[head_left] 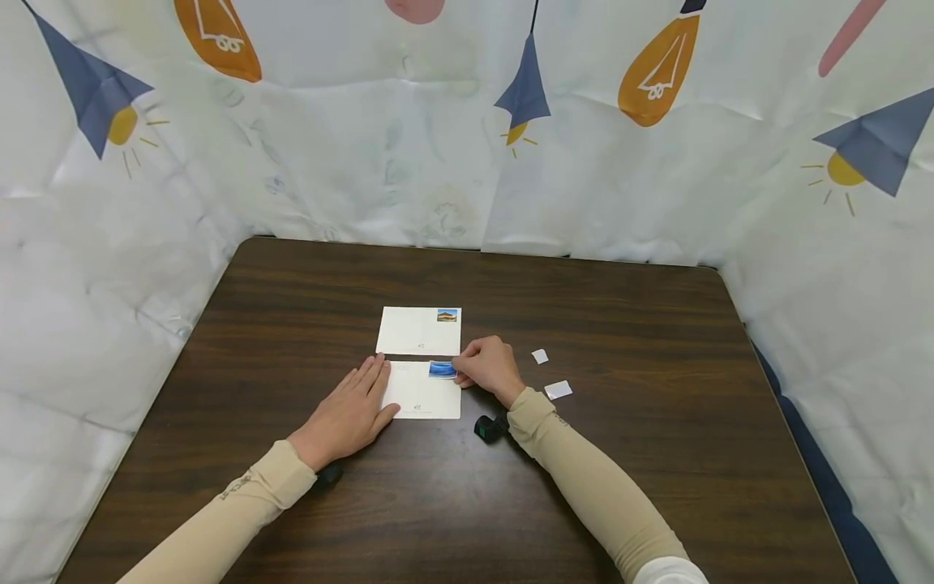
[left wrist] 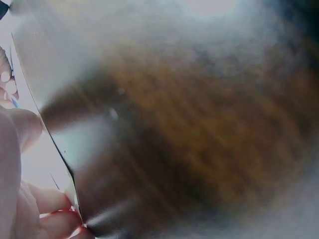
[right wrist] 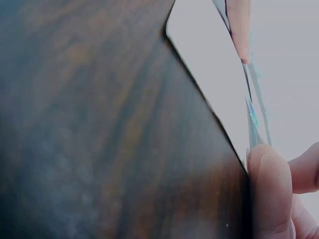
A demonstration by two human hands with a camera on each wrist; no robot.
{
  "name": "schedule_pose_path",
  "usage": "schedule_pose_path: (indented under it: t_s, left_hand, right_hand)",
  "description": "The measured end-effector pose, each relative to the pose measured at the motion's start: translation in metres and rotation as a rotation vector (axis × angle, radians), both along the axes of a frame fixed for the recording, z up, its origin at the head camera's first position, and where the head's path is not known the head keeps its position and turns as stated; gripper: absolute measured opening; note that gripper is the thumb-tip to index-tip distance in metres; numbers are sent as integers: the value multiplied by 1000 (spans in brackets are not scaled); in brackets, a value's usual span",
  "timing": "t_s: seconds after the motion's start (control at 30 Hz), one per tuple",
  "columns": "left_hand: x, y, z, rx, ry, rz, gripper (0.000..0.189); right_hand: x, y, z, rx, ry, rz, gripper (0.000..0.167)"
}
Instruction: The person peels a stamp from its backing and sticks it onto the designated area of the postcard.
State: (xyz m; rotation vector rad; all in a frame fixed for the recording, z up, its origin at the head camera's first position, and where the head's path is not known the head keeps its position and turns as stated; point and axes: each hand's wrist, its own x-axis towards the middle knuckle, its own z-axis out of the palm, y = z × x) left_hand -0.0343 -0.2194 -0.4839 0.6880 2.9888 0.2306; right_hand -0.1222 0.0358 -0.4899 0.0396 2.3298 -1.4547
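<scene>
A white card (head_left: 419, 397) with small print near its lower edge lies on the table, closest to the person. My left hand (head_left: 353, 410) rests on its left side, fingers extended and thumb over the lower left part. At the card's upper right corner is a blue picture stamp (head_left: 441, 370). My right hand (head_left: 489, 367) pinches the stamp's right end between thumb and finger; in the right wrist view the stamp (right wrist: 253, 117) stands at a slant over the card (right wrist: 209, 64). The left wrist view shows the left fingers (left wrist: 52, 199) at the card's edge.
A second white card (head_left: 412, 331) lies just behind, bearing a building-picture stamp (head_left: 447, 315) at its upper right. Two small white paper pieces, one square (head_left: 540, 356) and one oblong (head_left: 559, 390), lie right of the right hand. A patterned curtain (head_left: 438, 162) surrounds the brown table (head_left: 620, 324).
</scene>
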Motion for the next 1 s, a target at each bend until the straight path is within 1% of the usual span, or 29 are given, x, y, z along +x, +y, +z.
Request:
schedule_pose_path:
  t_s: [0.27,0.53,1.0]
  left_hand:
    - [-1,0,0,-7,0,-3,69]
    - [-2,-1,-1,-6,-2,-6,69]
    - [-1,-1,-1,-2,5,-4,69]
  right_hand:
    - [-1,1,1,-1,15,24,10]
    - [-2,0,-3,-1,21,22,11]
    - [-1,-2,0,22,27,15,9]
